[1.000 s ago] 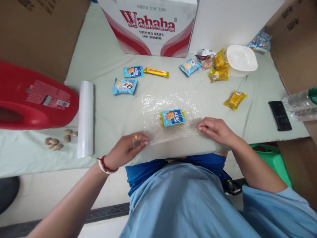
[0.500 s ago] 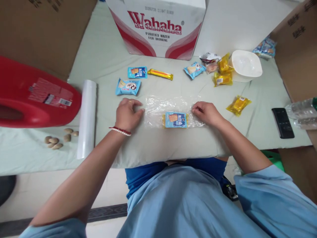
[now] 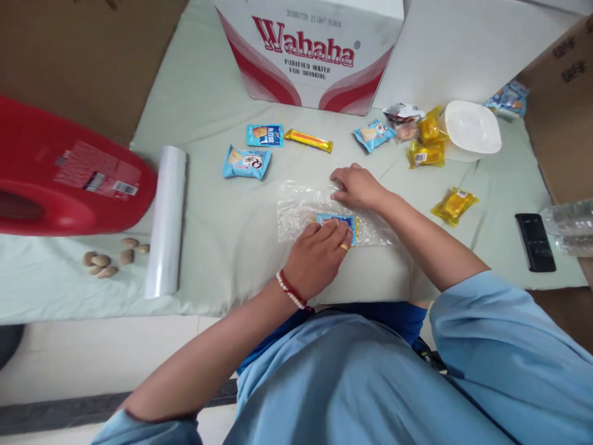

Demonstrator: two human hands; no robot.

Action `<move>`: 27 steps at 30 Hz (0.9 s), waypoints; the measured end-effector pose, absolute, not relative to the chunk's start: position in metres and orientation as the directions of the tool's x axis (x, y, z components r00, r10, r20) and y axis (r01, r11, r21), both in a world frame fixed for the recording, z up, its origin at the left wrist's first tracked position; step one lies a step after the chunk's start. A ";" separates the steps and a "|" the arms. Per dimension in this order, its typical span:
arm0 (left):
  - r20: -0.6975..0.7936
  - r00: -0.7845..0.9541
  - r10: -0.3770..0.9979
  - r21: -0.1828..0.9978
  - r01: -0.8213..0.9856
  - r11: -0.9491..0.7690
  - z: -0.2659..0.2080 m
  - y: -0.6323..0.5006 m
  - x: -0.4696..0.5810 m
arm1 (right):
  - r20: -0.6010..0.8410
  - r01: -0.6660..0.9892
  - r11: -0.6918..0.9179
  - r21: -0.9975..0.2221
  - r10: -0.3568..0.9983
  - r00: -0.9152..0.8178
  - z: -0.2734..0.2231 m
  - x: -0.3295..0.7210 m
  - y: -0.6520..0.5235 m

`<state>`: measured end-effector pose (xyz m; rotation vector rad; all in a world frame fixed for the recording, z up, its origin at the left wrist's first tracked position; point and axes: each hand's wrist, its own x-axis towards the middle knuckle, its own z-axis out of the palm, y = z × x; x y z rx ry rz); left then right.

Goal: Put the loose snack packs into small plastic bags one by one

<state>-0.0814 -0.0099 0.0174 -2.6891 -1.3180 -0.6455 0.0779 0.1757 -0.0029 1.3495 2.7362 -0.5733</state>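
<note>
A sheet of clear plastic film (image 3: 296, 216) lies crinkled on the table before me. On it rests a blue snack packet (image 3: 354, 232), with a yellow wrapper edge showing beneath. My left hand (image 3: 319, 254) lies over the packet, fingers together and bent down onto it, hiding most of its front. The thumb is out of sight. At the film's far edge my right hand (image 3: 356, 186) has curled fingers, its thumb and forefinger at the plastic. How firmly it pinches is hard to see.
To the left stand a film roll (image 3: 167, 222), a red jug (image 3: 69, 173) and several nuts (image 3: 99, 262). Snack packets (image 3: 246, 162) lie beyond the film. A white bowl (image 3: 472, 127), yellow packet (image 3: 454, 206) and phone (image 3: 535, 242) are rightward. A Wahaha box (image 3: 308, 59) stands behind.
My left hand has moved right from the film's left side onto the blue packet. My right hand has shifted left and away from me, to the film's far edge.
</note>
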 end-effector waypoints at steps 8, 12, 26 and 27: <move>0.129 0.431 0.893 0.163 0.879 -0.448 -0.001 -0.003 -0.094 | -0.138 0.614 0.560 -0.556 0.666 -0.733 0.001 0.089 0.190; 0.062 0.476 0.877 0.196 0.856 -0.479 0.003 0.002 -0.094 | -0.143 0.606 0.538 -0.586 0.667 -0.731 0.021 0.089 0.178; 0.077 0.349 0.934 0.574 0.750 -0.328 -0.013 -0.002 -0.123 | -0.076 0.640 0.655 -0.401 0.672 -0.736 0.006 0.094 0.035; 0.113 0.264 0.958 0.620 0.734 -0.276 -0.015 -0.004 -0.130 | -0.110 0.659 0.657 -0.365 0.673 -0.732 0.003 0.094 0.032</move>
